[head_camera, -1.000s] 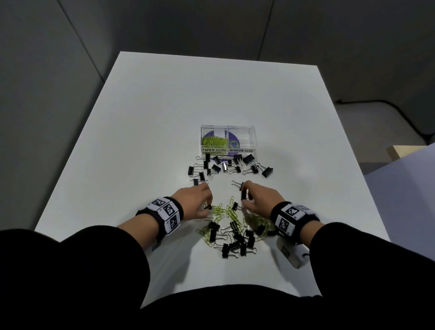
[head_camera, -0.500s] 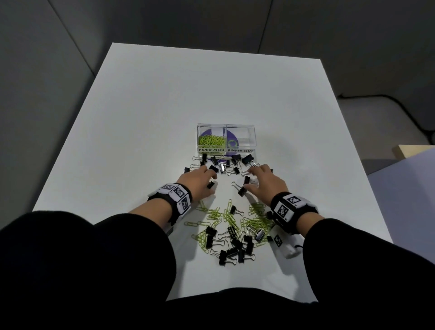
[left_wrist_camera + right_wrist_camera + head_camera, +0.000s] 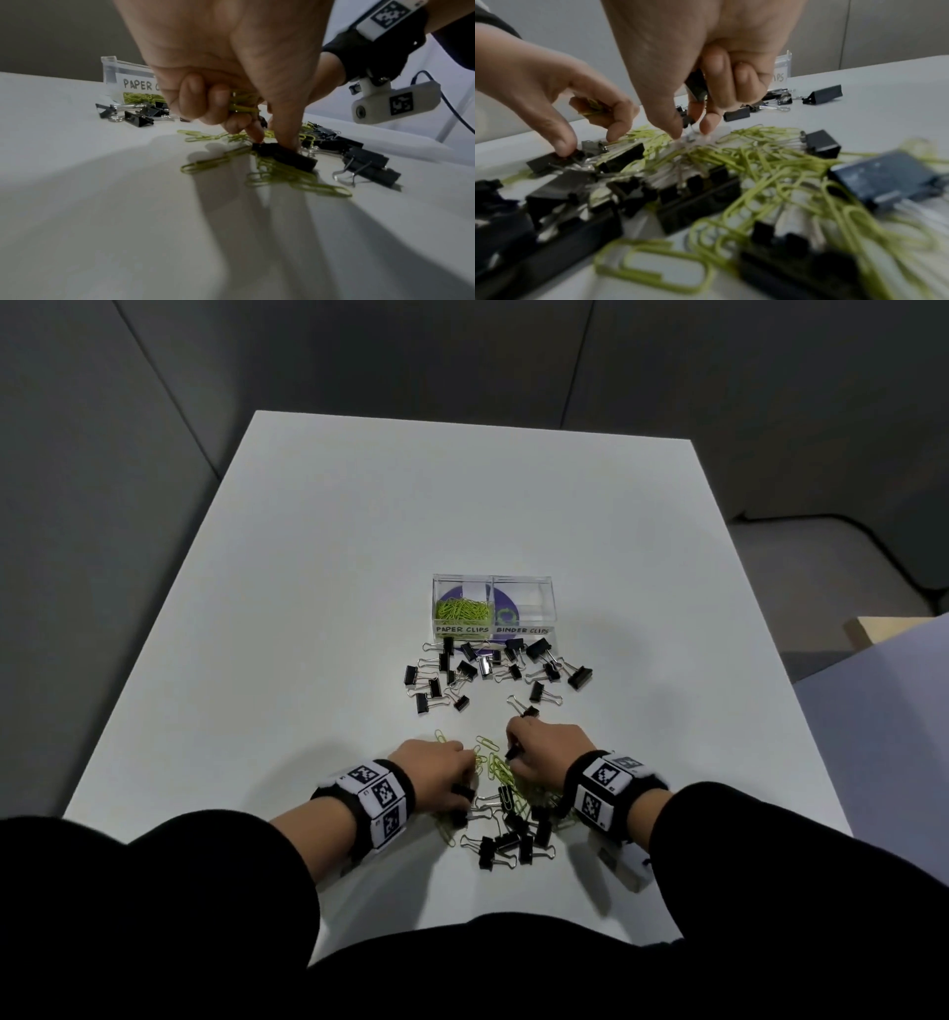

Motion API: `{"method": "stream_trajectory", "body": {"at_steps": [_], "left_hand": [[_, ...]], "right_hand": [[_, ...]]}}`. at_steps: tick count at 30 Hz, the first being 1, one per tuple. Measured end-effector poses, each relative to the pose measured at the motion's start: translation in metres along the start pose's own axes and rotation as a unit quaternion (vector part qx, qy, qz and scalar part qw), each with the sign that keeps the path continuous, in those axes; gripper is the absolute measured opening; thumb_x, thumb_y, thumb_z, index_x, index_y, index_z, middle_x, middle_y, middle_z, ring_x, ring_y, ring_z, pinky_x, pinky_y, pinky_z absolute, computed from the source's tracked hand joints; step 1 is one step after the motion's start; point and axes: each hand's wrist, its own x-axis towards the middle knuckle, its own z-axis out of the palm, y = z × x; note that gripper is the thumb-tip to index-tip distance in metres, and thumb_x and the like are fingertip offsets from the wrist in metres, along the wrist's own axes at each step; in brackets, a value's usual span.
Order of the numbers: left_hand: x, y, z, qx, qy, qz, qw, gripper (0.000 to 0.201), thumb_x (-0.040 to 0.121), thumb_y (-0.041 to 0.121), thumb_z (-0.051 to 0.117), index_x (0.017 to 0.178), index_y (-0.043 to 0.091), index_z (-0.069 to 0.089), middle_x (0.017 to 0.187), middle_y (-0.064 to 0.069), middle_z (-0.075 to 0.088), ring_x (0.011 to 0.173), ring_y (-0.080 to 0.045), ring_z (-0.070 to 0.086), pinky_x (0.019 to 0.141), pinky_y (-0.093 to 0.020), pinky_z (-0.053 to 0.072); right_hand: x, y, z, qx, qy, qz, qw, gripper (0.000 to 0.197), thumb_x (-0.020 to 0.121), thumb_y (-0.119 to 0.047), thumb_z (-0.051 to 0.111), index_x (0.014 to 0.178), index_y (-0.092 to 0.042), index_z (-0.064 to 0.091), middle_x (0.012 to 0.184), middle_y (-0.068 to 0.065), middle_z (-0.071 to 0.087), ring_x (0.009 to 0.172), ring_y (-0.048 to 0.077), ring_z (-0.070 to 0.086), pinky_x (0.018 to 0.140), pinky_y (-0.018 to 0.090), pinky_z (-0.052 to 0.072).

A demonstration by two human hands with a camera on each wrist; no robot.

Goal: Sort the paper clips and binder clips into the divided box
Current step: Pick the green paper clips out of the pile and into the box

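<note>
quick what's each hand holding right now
Left hand: closed, holding green paper clips.
Right hand: closed, holding a black binder clip.

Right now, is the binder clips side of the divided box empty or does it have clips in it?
Empty. The binder clips compartment shows only clear walls and the purple base, while the paper clips compartment holds green clips. The black binder clips lie on the table.

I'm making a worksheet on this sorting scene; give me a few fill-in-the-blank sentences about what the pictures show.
1. The compartment of the divided box that already holds green clips is labelled ____ CLIPS.
2. The left hand holds a bunch of ____ paper clips in its curled fingers.
3. The right hand holds a ____ binder clip.
4. The compartment labelled BINDER CLIPS looks ____.

Missing words: PAPER; green; black; empty
</note>
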Motion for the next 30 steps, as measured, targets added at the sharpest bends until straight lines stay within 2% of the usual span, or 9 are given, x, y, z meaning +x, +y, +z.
{"method": "stream_trajectory", "body": {"at_steps": [3, 8, 12, 16, 19, 21, 23, 26, 30], "left_hand": [[-0.004, 0.001, 0.0, 0.006, 0.036, -0.052, 0.998, 0.046, 0.084, 0.059, 0.05, 0.102, 0.016, 0.053, 0.103, -0.001, 0.063, 0.093, -0.021, 0.059, 0.075, -0.032, 0.046], [-0.003, 0.008, 0.0, 0.063, 0.0, -0.093, 0.994, 0.053, 0.081, 0.067, 0.046, 0.083, 0.015, 0.052, 0.078, 0.0, 0.057, 0.073, -0.018, 0.053, 0.063, -0.029, 0.042], [0.0, 0.014, 0.003, 0.067, -0.008, -0.098, 0.993, 0.049, 0.083, 0.062, 0.047, 0.085, 0.014, 0.056, 0.079, 0.0, 0.057, 0.075, -0.019, 0.054, 0.065, -0.029, 0.043], [-0.001, 0.016, 0.003, 0.068, 0.006, -0.102, 0.992, 0.043, 0.085, 0.059, 0.044, 0.084, 0.017, 0.051, 0.089, -0.002, 0.066, 0.085, -0.022, 0.061, 0.068, -0.031, 0.045], [0.001, 0.018, 0.002, 0.061, -0.009, -0.122, 0.991, 0.054, 0.083, 0.067, 0.04, 0.069, 0.016, 0.049, 0.064, 0.002, 0.05, 0.072, -0.019, 0.054, 0.061, -0.028, 0.04], [0.003, 0.021, 0.0, 0.064, -0.018, -0.131, 0.989, 0.059, 0.084, 0.069, 0.037, 0.059, 0.015, 0.042, 0.058, 0.003, 0.042, 0.069, -0.019, 0.052, 0.056, -0.026, 0.037], [0.006, 0.024, -0.001, 0.064, -0.014, -0.134, 0.989, 0.058, 0.086, 0.066, 0.036, 0.062, 0.014, 0.043, 0.063, 0.002, 0.048, 0.072, -0.02, 0.056, 0.059, -0.027, 0.038], [0.009, 0.028, 0.0, 0.062, 0.003, -0.117, 0.991, 0.045, 0.091, 0.054, 0.036, 0.079, 0.013, 0.051, 0.089, -0.005, 0.064, 0.085, -0.023, 0.063, 0.065, -0.029, 0.04], [0.008, 0.028, 0.004, 0.082, 0.016, -0.091, 0.992, 0.042, 0.094, 0.042, 0.035, 0.101, 0.009, 0.06, 0.104, -0.006, 0.065, 0.096, -0.025, 0.063, 0.069, -0.029, 0.04]], "right_hand": [[-0.003, 0.005, -0.004, 0.011, 0.005, 0.007, 1.0, 0.025, 0.093, -0.028, 0.046, 0.113, -0.015, 0.042, 0.099, 0.008, 0.066, 0.081, 0.027, 0.059, 0.068, 0.031, 0.042], [-0.008, 0.011, -0.01, 0.07, -0.037, -0.004, 0.997, 0.028, 0.096, -0.029, 0.042, 0.122, -0.016, 0.043, 0.102, 0.011, 0.067, 0.084, 0.027, 0.059, 0.071, 0.031, 0.043], [-0.014, 0.009, -0.01, 0.039, -0.056, -0.026, 0.997, 0.029, 0.097, -0.025, 0.038, 0.124, -0.017, 0.048, 0.11, 0.011, 0.065, 0.097, 0.027, 0.06, 0.076, 0.03, 0.043], [-0.02, 0.002, -0.008, 0.014, -0.084, -0.073, 0.994, 0.031, 0.093, -0.015, 0.038, 0.122, -0.023, 0.05, 0.113, 0.007, 0.064, 0.096, 0.027, 0.059, 0.076, 0.031, 0.042], [-0.024, -0.004, -0.006, -0.053, -0.081, -0.119, 0.988, 0.035, 0.094, -0.017, 0.041, 0.128, -0.024, 0.047, 0.122, 0.005, 0.059, 0.101, 0.029, 0.059, 0.08, 0.034, 0.045], [-0.024, -0.007, -0.006, -0.09, -0.07, -0.139, 0.984, 0.036, 0.094, -0.023, 0.044, 0.131, -0.023, 0.045, 0.121, 0.006, 0.056, 0.101, 0.031, 0.059, 0.079, 0.036, 0.046], [-0.022, -0.007, -0.003, -0.112, -0.071, -0.153, 0.979, 0.037, 0.093, -0.024, 0.048, 0.13, -0.022, 0.045, 0.117, 0.008, 0.056, 0.097, 0.032, 0.06, 0.075, 0.037, 0.047], [-0.018, -0.007, 0.003, -0.132, -0.046, -0.164, 0.977, 0.031, 0.093, -0.024, 0.049, 0.124, -0.018, 0.049, 0.109, 0.012, 0.057, 0.088, 0.033, 0.061, 0.063, 0.033, 0.04], [-0.02, -0.006, 0.004, -0.138, -0.036, -0.151, 0.978, 0.028, 0.094, -0.023, 0.048, 0.12, -0.013, 0.051, 0.104, 0.014, 0.057, 0.085, 0.033, 0.061, 0.064, 0.034, 0.042]]}}
